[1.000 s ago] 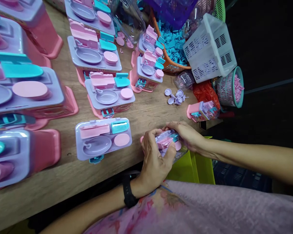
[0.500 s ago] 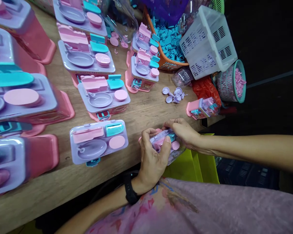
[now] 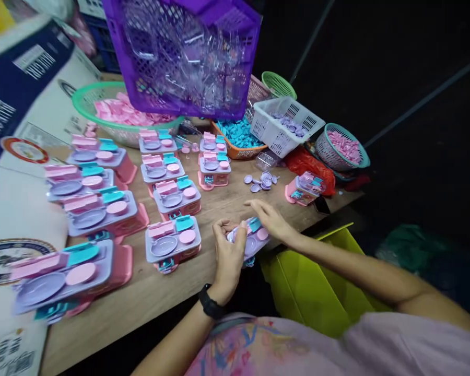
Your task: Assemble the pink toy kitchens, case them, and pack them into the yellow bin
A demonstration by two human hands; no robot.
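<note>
My left hand (image 3: 229, 256), with a black band on its wrist, is wrapped around the near left side of a toy kitchen (image 3: 251, 244). The toy has a lilac top with a basin, a pink round piece and a teal piece. My right hand (image 3: 272, 222) lies along the toy's far right side, its fingers stretched out. Part of the toy is hidden by both hands. Left of them stands a similar toy kitchen (image 3: 173, 243). Several lilac spoon-like pieces (image 3: 263, 181) lie loose beyond my hands. To the right stands a toy with a clear cover (image 3: 305, 188).
Rows of toy kitchens (image 3: 102, 214) fill the table's left side. At the back are a purple crate (image 3: 119, 47) of clear covers, an orange basket (image 3: 241, 153) of teal parts and a white basket (image 3: 268, 125). A yellow-green box (image 3: 293, 297) stands below the table edge.
The view has tilted up and shows more of the back. My right hand's fingers, earlier bent at the toy, are now straightened. The clear plastic seen on the held toy no longer shows plainly.
</note>
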